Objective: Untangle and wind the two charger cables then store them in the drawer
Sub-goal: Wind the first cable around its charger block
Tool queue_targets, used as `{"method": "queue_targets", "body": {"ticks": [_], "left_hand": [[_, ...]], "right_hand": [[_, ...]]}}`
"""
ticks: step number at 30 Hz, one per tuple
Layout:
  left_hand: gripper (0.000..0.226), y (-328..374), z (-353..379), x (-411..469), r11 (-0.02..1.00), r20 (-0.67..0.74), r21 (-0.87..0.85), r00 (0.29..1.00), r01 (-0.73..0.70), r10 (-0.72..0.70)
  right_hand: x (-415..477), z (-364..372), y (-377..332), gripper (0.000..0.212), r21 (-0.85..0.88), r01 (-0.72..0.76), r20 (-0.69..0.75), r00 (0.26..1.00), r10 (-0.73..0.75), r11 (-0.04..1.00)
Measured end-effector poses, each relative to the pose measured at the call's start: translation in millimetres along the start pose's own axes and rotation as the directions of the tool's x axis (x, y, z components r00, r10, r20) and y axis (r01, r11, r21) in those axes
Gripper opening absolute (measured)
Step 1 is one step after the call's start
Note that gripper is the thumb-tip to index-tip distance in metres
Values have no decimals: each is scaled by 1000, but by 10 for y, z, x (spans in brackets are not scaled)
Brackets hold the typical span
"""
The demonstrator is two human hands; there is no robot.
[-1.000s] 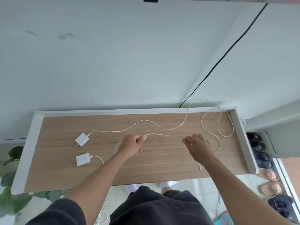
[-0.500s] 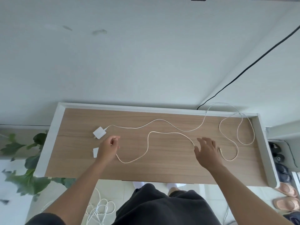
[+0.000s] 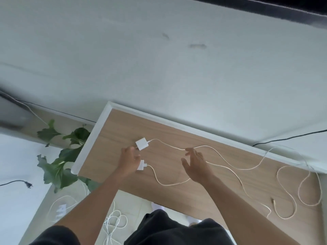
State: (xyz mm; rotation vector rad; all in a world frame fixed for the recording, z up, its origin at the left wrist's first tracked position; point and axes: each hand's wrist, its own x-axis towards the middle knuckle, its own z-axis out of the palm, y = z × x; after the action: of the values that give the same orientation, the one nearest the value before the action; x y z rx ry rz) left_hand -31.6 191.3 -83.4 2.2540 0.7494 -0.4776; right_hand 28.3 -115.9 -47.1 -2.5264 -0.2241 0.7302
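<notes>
We see a pale wall [image 3: 159, 68] filling the top of the view beyond both hands. Below it lies the desk [image 3: 177, 138], a wood top with a white raised rim, tilted across the frame under both hands. A plant [image 3: 60, 167] stands off the desk's end, out past the left hand [image 3: 130, 160]. On the floor nearer us than that hand lies a loose heap of white cords [image 3: 113, 220].

Two charger cables trail over the desk. The far cable [image 3: 221, 156] runs from the far adapter [image 3: 141, 143], passes just beyond the right hand [image 3: 195, 164], and goes on in loops well off to that hand's right. The near cable [image 3: 168, 183] leaves the near adapter [image 3: 141, 165], sags toward us, passes under the right hand and snakes on to its right, ending near a small plug tip [image 3: 274, 202].

The left hand sits between the two adapters, fingers curled, touching or just beside the near adapter; we cannot tell whether it grips it. Its fingertips reach close to the far adapter.

The right hand hovers over the cables with fingers spread and palm open, holding nothing.
</notes>
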Motion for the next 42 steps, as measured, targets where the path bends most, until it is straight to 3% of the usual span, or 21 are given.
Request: {"method": "queue_targets", "body": {"ticks": [5, 10, 15, 19, 22, 24, 26, 28, 34, 37, 40, 42], "left_hand": [[44, 4, -27, 212, 998, -23, -69, 1000, 8, -9], [75, 11, 34, 435, 999, 15, -1, 999, -50, 50], [56, -20, 149, 522, 995, -18, 62, 997, -75, 76], [46, -38, 151, 554, 998, -30, -1, 997, -69, 69], [47, -22, 126, 506, 984, -9, -165, 998, -61, 60], [51, 31, 74, 432, 910, 57, -412, 998, 34, -11], [57, 121, -4, 316, 753, 218, -634, 975, 178, -47], [64, 212, -72, 175, 646, 300, -725, 954, 240, -17], [51, 588, -175, -326, 363, 242, -908, 969, 207, 52], [45, 804, -258, -572, 293, 156, -947, 986, 131, 66], [41, 1053, -377, -808, 288, 85, -956, 993, 58, 82], [38, 1237, -464, -944, 306, 51, -952, 991, 11, 122]], "right_hand": [[297, 266, -462, 50, -20, 69, 67, 996, -67, 997], [561, 403, -762, 65, -28, 73, 95, 993, -70, 997], [725, 497, -831, 69, -72, -18, 198, 980, 31, 997], [736, 517, -902, 47, 8, -107, 202, 974, 103, 994], [679, 456, -940, 30, 80, -95, 151, 985, 82, 992], [606, 375, -960, 23, 123, -69, 105, 993, 56, 990], [506, 269, -994, 20, 169, -38, 54, 998, 29, 985], [394, 156, -1040, 19, 202, 7, 2, 1000, -8, 979], [16, -119, -1151, 6, 290, 171, -196, 974, -116, 942], [-189, -253, -1207, 9, 373, 174, -301, 952, -59, 911], [-405, -437, -1288, 14, 450, 167, -365, 931, 10, 877], [-527, -549, -1318, 12, 449, 236, -409, 912, -37, 862]]}}
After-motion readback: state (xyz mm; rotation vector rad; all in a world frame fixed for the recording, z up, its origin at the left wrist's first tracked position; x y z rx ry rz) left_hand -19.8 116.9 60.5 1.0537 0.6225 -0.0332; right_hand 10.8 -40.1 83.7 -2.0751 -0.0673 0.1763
